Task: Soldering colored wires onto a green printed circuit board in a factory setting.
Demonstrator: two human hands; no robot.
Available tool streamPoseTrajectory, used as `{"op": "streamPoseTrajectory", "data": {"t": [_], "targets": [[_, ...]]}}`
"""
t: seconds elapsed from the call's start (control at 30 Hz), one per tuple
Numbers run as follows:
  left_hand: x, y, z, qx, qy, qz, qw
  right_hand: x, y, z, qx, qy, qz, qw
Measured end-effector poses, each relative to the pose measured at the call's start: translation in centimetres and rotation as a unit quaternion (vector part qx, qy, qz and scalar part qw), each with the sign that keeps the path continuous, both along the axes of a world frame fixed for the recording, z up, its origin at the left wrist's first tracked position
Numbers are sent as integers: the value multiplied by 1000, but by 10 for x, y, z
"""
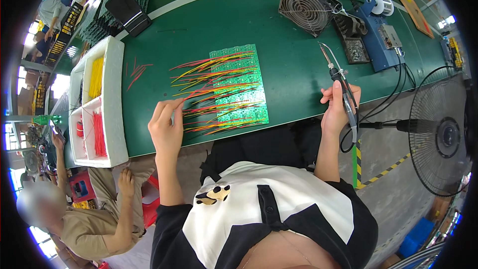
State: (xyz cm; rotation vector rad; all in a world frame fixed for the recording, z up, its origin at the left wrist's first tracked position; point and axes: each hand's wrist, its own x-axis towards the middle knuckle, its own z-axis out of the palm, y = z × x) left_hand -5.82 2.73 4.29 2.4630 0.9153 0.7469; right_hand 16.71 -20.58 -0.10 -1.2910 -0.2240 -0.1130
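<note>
A green circuit board panel (240,87) lies on the green workbench, with rows of red, yellow and black wires (196,72) running out over its left side. My left hand (167,124) is at the left ends of these wires, thumb and fingers pinched on the end of a red wire (201,92). My right hand (338,107), to the right of the panel, is closed round the handle of a soldering iron (334,72). The iron's tip points up and away from me, apart from the board, and a thin curved metal tube runs alongside it.
At left stands a white foam box (113,119) of yellow and red wires; loose red wires (137,73) lie beside it. A small fan (306,7) and a blue soldering station (381,40) with a solder spool stand far right. A person (94,219) sits at lower left.
</note>
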Motion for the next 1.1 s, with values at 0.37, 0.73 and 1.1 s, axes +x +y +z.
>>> {"op": "streamPoseTrajectory", "data": {"t": [0.37,0.73,1.1], "targets": [[49,-62,-22,133,-37,-280,950,0,1,-5,-9,-20,11,1000],[74,-39,-23,77,-62,-259,961,0,2,-2,-23,-29,34,999],[84,-10,-26,50,-65,-245,966,-21,6,9,-33,39,76,996]]}}
